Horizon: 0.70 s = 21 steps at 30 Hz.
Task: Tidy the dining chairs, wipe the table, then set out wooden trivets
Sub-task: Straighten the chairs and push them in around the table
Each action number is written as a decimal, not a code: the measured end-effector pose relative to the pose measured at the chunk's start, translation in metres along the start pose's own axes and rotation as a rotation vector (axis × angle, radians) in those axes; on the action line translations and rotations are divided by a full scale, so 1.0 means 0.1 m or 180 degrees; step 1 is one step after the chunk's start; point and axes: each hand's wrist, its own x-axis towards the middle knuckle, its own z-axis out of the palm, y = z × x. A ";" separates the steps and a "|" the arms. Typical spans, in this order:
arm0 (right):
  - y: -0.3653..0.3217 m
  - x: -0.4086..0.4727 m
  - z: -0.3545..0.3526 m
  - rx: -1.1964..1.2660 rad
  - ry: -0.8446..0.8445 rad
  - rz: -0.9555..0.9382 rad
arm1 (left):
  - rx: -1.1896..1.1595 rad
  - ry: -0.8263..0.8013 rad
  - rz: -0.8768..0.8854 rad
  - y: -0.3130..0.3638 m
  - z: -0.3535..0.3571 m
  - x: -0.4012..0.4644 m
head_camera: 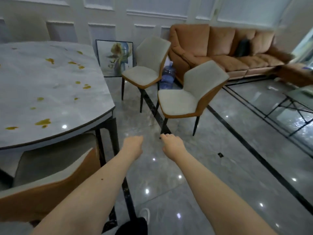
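Both bare arms reach out over the glossy grey floor (211, 192), and neither is holding anything. The left hand (133, 146) and right hand (171, 145) both have their fingers curled loosely under, so I can't tell much more about the fingertips. At the bottom left corner, 1 dining chair (50, 175) with a grey seat and orange shell sits tucked under the near edge of the table (50, 85). The tabletop is pale marble, and yellow-orange spills (43, 122) are scattered over its right half, out to the right edge. Past the hands, 2 more matching chairs stand well clear of the table: the nearer chair (189, 97), then the farther chair (147, 70). A blue water jug (167, 76) sits behind them, a framed picture (115, 58) leans on the wall, and an orange sofa (228, 51) is at the back.
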 end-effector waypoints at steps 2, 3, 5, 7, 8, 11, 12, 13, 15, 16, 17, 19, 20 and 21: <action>0.45 0.11 -0.06 0.0011 0.0008 0.0177 | 0.0007 0.0066 0.0176 0.33 -0.07 0.36; 0.66 0.16 -0.09 0.0029 0.0027 0.0233 | 0.0010 0.0069 0.0256 0.47 -0.10 0.54; 1.10 0.30 -0.15 0.0059 0.0055 0.0367 | 0.0041 0.0091 0.0423 0.77 -0.18 0.97; 1.53 0.46 -0.22 0.0094 0.0047 0.0509 | 0.0071 0.0123 0.0522 1.07 -0.29 1.42; 1.70 0.54 -0.26 0.0078 0.0051 0.0549 | 0.0089 0.0120 0.0565 1.19 -0.34 1.61; 2.30 0.78 -0.35 0.0074 0.0047 0.0722 | 0.0022 0.0170 0.0712 1.67 -0.49 2.22; 2.35 0.80 -0.38 0.0066 0.0080 0.0732 | 0.0030 0.0172 0.0741 1.73 -0.50 2.29; 2.51 0.85 -0.41 0.0073 0.0091 0.0806 | 0.0052 0.0171 0.0834 1.87 -0.54 2.44; 2.82 0.91 -0.44 0.0138 0.0086 0.0939 | 0.0088 0.0108 0.1015 2.16 -0.61 2.71; 3.01 0.94 -0.45 0.0176 0.0102 0.1038 | 0.0112 0.0084 0.1097 2.33 -0.64 2.87; 3.19 0.97 -0.44 0.0210 0.0115 0.1141 | 0.0118 0.0096 0.1155 2.49 -0.67 3.01; 3.53 1.04 -0.44 0.0305 0.0129 0.1293 | 0.0075 0.0110 0.1275 2.76 -0.71 3.26; 3.68 1.06 -0.44 0.0348 0.0143 0.1351 | 0.0008 0.0092 0.1299 2.89 -0.72 3.37; 3.88 1.10 -0.43 0.0376 0.0131 0.1403 | -0.0034 0.0055 0.1331 3.05 -0.73 3.51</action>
